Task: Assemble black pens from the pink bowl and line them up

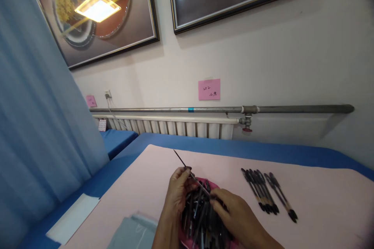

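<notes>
Grey cloth [134, 234], pen row [266, 191] flank pen heap [199, 214]; right hand [232, 207] hides part.

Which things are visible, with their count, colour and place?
Container: one, pink, bottom centre
Pen pieces: many, mostly dark, in container
Rod: one, partly dark, centre
Pens: about seven, black, right
Sheet: one, pink, under pens
Tables: two, blue, centre and left
Flat item: one, grey-blue, lower left
Papers: two, pale, left
Curtain: one, blue, far left
Framed pictures: two, multicoloured, wall
Notes: two, pink, wall
Pipe: one, grey, wall
Radiator: one, white, below pipe
Valve: one, red-handled, below pipe
Socket: one, white, left wall
Left hand: one, bare, holding rod
Right hand: one, bare, at rod's end
</notes>
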Available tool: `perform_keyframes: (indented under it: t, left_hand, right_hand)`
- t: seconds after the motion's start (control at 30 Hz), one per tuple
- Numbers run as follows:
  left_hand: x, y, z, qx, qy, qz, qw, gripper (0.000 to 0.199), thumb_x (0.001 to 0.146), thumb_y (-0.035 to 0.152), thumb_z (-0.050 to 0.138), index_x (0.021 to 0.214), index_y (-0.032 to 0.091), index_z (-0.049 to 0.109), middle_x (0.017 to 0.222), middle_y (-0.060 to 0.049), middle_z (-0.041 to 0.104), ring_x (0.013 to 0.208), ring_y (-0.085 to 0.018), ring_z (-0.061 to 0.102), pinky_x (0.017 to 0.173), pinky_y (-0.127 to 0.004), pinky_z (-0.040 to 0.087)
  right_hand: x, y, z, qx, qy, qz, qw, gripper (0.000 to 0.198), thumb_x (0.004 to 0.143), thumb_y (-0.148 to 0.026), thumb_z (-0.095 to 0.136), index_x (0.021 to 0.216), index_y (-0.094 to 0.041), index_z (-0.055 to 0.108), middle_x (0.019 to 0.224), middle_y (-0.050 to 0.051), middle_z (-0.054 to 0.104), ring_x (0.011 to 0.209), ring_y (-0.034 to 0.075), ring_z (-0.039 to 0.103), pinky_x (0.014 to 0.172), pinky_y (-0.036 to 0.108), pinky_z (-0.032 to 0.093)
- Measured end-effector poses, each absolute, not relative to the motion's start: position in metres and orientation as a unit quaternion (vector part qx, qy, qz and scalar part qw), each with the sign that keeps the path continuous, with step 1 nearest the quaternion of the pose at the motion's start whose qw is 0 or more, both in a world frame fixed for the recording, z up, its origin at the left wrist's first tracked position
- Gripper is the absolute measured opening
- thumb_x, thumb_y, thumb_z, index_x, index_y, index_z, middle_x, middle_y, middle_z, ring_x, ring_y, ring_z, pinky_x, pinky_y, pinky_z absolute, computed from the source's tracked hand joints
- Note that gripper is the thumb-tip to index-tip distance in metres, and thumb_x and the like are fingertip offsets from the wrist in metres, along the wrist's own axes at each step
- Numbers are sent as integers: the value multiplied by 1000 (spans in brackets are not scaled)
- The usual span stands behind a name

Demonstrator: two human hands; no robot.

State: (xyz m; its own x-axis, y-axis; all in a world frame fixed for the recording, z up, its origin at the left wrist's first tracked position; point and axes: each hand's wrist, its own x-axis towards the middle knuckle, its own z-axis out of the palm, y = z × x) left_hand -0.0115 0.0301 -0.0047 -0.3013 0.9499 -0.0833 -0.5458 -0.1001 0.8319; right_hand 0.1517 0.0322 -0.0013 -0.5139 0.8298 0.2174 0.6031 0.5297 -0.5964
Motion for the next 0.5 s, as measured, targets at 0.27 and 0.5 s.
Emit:
perform_keyframes:
  t: [0.27,0.5]
  left_hand:
    - [-10,28,-2,234,372,709,551,29,58,28,73,71,16,51,58,4,54,51,-8,54,51,-21,44]
    - [-7,28,-1,237,385,708,543,28,57,28,73,67,15,50,54,4,53,46,-7,50,47,-19,40]
  right_hand:
    - [149,30,2,-417,-807,318,272,19,78,-26,43,77,-22,61,75,-1,67,69,16,60,63,24,42]
    - [151,31,-2,-419,-827,269,262,19,79,-26,42,79,-23,60,79,0,66,75,18,60,67,27,41]
